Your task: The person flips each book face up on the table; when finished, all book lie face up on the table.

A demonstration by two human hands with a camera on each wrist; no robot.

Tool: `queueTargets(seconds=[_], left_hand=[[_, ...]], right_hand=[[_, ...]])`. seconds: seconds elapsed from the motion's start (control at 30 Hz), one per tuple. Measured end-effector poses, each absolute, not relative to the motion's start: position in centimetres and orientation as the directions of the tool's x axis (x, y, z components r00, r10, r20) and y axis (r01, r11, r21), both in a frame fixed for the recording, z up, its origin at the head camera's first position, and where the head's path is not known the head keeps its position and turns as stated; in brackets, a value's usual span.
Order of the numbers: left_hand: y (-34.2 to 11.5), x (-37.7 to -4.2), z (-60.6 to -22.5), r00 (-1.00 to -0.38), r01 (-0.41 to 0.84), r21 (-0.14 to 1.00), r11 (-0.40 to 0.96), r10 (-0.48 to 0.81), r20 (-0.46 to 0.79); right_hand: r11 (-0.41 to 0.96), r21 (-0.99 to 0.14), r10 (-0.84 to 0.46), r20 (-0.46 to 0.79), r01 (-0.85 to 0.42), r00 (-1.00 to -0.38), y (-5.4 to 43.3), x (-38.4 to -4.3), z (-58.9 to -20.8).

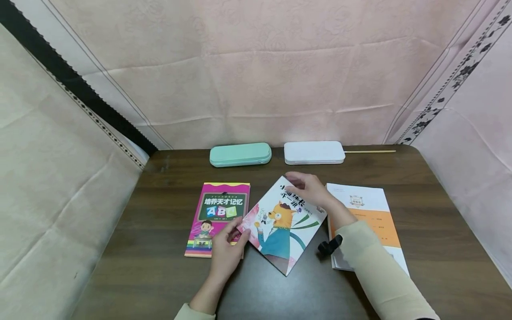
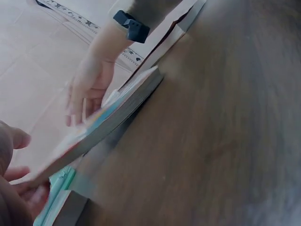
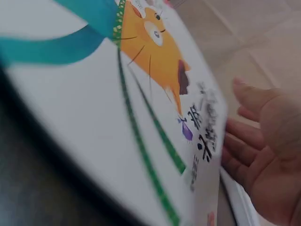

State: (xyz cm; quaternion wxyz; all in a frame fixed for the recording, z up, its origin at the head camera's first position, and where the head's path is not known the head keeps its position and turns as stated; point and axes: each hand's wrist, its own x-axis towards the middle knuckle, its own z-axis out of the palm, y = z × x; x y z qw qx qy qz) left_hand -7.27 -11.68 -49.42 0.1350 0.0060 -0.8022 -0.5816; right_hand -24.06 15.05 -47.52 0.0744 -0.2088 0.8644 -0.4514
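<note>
Gripping the cat book (image 1: 285, 231) at its nine o'clock corner, the left hand (image 1: 226, 249) has its thumb upon the cover and its other fingers below the edge. This book is above the middle part of the table (image 1: 160, 204), turned like a diamond, and the left wrist view shows that it is tilted, with a gap under it. The right hand (image 1: 310, 189) is at the one o'clock edge of the book. Its fingers are loose and lightly bent, reaching behind this edge, and its thumb is spread away from them; I cannot tell how firmly they touch. On the right wrist sits a black device (image 1: 330, 245).

At nine o'clock from the cat book lies a pink book (image 1: 218, 209), partly hidden by the left hand. At three o'clock lies a white and orange book (image 1: 372, 218), partly covered by the right sleeve (image 1: 380, 271). Further back, a green case (image 1: 241, 154) is at eleven o'clock and a white case (image 1: 314, 152) at one o'clock. A thin stick (image 1: 372, 151) lies at two o'clock, beside the white case. Behind the table hangs a pale pink cloth (image 1: 264, 80).
</note>
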Motion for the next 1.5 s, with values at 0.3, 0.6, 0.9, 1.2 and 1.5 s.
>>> queueTargets(seconds=[0.3, 0.6, 0.9, 1.2, 1.5], left_hand=[[-11.5, -7.7, -49.5, -0.982, 0.122, 0.9, 0.418, -0.078, 0.17], [-11.7, -8.6, -49.6, -0.988, 0.124, 0.894, 0.432, -0.029, 0.151], [-11.7, -9.5, -49.0, -0.998, 0.059, 0.887, 0.459, 0.027, 0.052], [-11.9, -9.7, -48.9, -0.996, 0.092, 0.882, 0.462, 0.046, 0.08], [-11.9, -9.1, -48.8, -0.995, 0.081, 0.871, 0.485, 0.096, 0.039]], right_hand=[[0.576, -0.766, -0.421, 0.019, -0.284, -0.907, 16.7, -21.4, -48.9], [0.63, -0.748, -0.282, 0.031, -0.209, -0.959, 18.8, -19.0, -48.1], [0.666, -0.741, -0.166, -0.031, -0.089, -0.986, 20.3, -16.3, -47.7], [0.665, -0.744, -0.221, -0.285, 0.07, -0.933, 19.6, -15.4, -46.6], [0.646, -0.763, -0.206, -0.178, 0.003, -0.962, 19.8, -16.3, -47.3]])
